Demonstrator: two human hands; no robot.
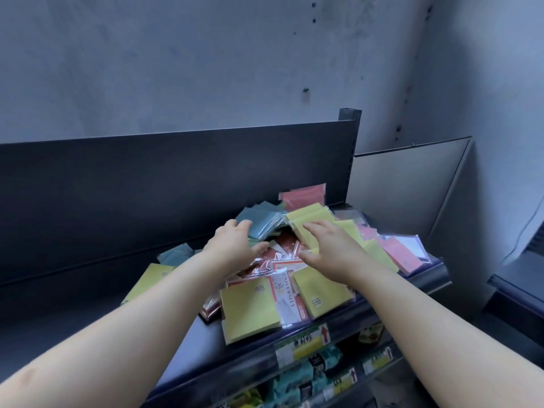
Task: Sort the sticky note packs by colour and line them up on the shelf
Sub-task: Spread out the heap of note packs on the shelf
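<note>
We see a dark grey metal shelf (203,328) with an upright back panel. On it lies a loose heap of plastic-wrapped yellow, teal and pink sticky note packs (250,310), crowding its right end.

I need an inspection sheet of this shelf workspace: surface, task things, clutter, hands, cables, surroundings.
Surface: dark shelf, left part bare.
Job's things: sticky note packs in a mixed pile; yellow packs, teal packs, pink packs; not sorted.
Clutter: white printed packet among them.
Hands: left hand on teal packs; right hand on a yellow pack; grip unclear.
Cables: thin cable at far right.
Surroundings: grey wall; price labels below.
</note>
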